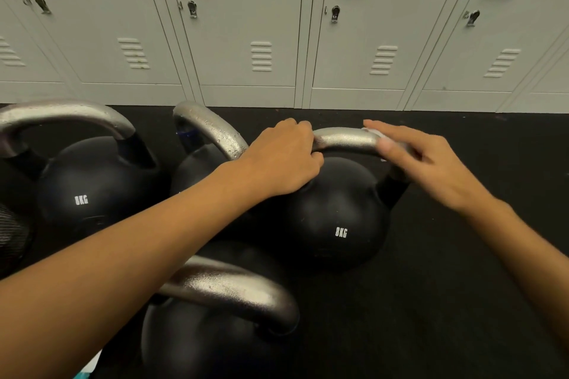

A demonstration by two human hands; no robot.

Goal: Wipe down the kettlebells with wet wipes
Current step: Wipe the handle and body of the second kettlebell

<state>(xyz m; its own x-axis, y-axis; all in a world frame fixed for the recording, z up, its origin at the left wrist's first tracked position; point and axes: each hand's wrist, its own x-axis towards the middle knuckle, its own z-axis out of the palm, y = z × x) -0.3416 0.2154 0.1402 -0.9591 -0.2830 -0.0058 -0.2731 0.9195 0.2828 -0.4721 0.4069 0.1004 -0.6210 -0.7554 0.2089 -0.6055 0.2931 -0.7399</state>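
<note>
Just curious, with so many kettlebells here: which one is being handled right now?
The right-hand kettlebell marked 8KG. Its handle has the left hand gripping one end and the right hand at the other. The other three stand untouched.

A gym locker room — a row of pale grey metal lockers (246,24) with keyed latches and vent slots runs across the 12 o'clock side, standing on black rubber floor (446,301). Black kettlebells (335,212) marked 8KG, with steel handles, sit clustered on that floor from 9 to 6 o'clock.
</note>
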